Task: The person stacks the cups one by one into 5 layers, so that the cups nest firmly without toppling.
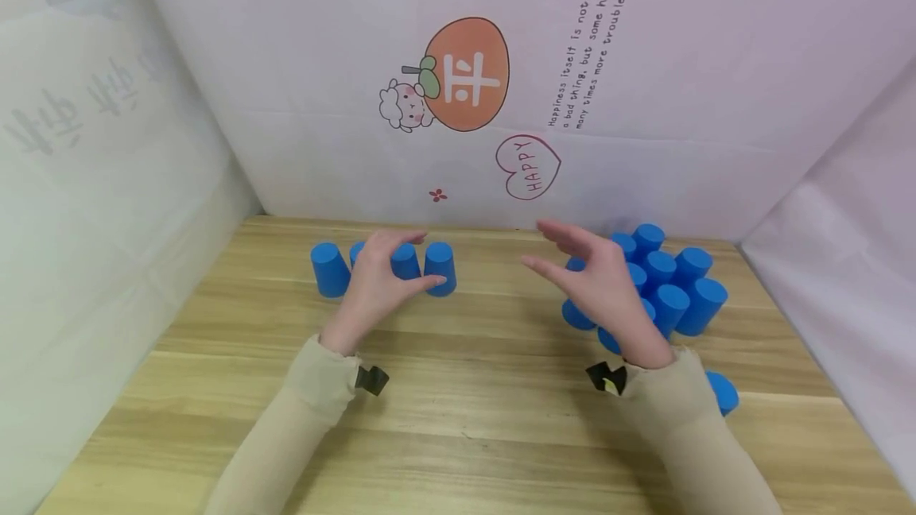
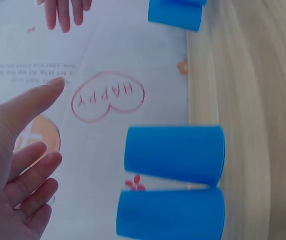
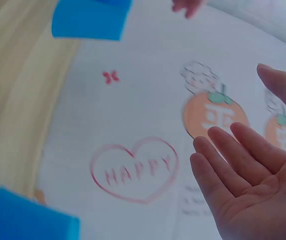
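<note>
Several blue cups stand upside down in a row at the left of the table, the rightmost cup (image 1: 440, 270) nearest the middle. My left hand (image 1: 378, 278) is held in front of this row and partly hides it. In the left wrist view that hand's thumb and fingers are spread, with nothing between them, apart from the two near cups (image 2: 175, 155). My right hand (image 1: 597, 272) hovers before a cluster of blue cups (image 1: 670, 308) at the right and covers some of them. In the right wrist view its palm (image 3: 253, 200) faces the camera, fingers extended and holding nothing.
One more blue cup (image 1: 723, 393) stands nearer the front right, partly behind the right sleeve (image 1: 680, 420). The wooden table (image 1: 458, 435) meets a printed white backdrop (image 1: 322, 149) at the back. White sheets (image 1: 86, 205) rise on both sides.
</note>
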`<state>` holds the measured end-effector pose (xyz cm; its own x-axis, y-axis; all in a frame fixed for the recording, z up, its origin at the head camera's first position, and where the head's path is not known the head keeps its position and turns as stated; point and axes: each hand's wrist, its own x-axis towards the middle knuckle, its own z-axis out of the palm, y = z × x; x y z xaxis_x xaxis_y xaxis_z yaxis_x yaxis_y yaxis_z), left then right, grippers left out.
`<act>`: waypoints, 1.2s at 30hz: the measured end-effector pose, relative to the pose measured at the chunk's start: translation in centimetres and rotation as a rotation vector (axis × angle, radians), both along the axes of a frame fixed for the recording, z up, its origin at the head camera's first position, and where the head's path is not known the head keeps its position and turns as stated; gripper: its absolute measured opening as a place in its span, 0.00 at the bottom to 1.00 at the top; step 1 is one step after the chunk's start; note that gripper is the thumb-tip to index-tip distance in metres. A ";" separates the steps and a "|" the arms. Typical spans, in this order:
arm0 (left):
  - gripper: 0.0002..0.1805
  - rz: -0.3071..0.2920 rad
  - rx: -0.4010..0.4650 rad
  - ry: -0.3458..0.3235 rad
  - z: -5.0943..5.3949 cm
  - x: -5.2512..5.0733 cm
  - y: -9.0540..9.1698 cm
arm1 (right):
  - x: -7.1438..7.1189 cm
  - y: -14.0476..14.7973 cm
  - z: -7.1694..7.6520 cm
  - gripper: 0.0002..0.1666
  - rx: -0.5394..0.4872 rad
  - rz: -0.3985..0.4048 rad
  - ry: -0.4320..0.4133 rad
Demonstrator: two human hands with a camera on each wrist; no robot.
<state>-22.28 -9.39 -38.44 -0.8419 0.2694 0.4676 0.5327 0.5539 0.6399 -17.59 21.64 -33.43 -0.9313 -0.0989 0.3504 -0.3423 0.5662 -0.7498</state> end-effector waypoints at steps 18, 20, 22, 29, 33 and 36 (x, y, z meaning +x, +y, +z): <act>0.38 -0.156 0.041 -0.028 -0.3 2.3 3.7 | 5.9 12.4 3.0 0.34 -0.010 -0.336 -0.009; 0.38 -0.170 0.041 -0.034 -0.4 2.5 4.3 | 6.2 13.6 2.8 0.34 -0.003 -0.367 -0.030; 0.37 -0.175 0.040 -0.044 -0.6 2.9 5.1 | 6.5 14.8 2.3 0.36 0.010 -0.399 -0.062; 0.37 -0.222 0.021 -0.148 -1.7 4.6 7.7 | 6.4 18.3 -0.5 0.43 0.113 -0.467 -0.166; 0.37 -0.267 0.007 -0.157 -2.6 5.4 9.2 | 5.8 20.1 -2.5 0.48 0.156 -0.473 -0.235; 0.37 -0.306 -0.003 -0.187 -3.2 6.2 10.7 | 5.2 21.5 -3.8 0.49 0.152 -0.449 -0.268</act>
